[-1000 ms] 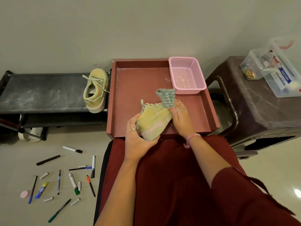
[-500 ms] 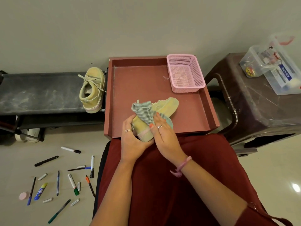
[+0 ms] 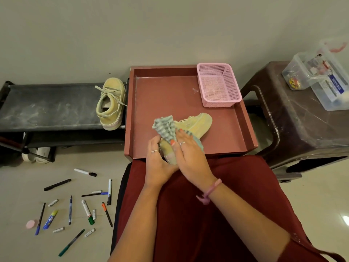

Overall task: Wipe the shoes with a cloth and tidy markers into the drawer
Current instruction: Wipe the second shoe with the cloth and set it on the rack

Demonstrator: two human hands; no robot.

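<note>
A pale yellow-green shoe lies over the near edge of the red drawer tray, toe pointing far right. My left hand grips its heel end. My right hand presses a striped green-grey cloth against the shoe's side, fingers laid over the cloth. The second shoe rests on the black rack to the left. Several markers and pens lie scattered on the floor at the lower left.
A pink mesh basket stands in the tray's far right corner. A dark brown stool on the right carries clear plastic boxes. White footwear sits under the rack. My red-clothed lap fills the foreground.
The shoe swung so its toe points far right, and the cloth went from its toe side to its heel side. Both hands came nearer to me; little shift in the last half second.
</note>
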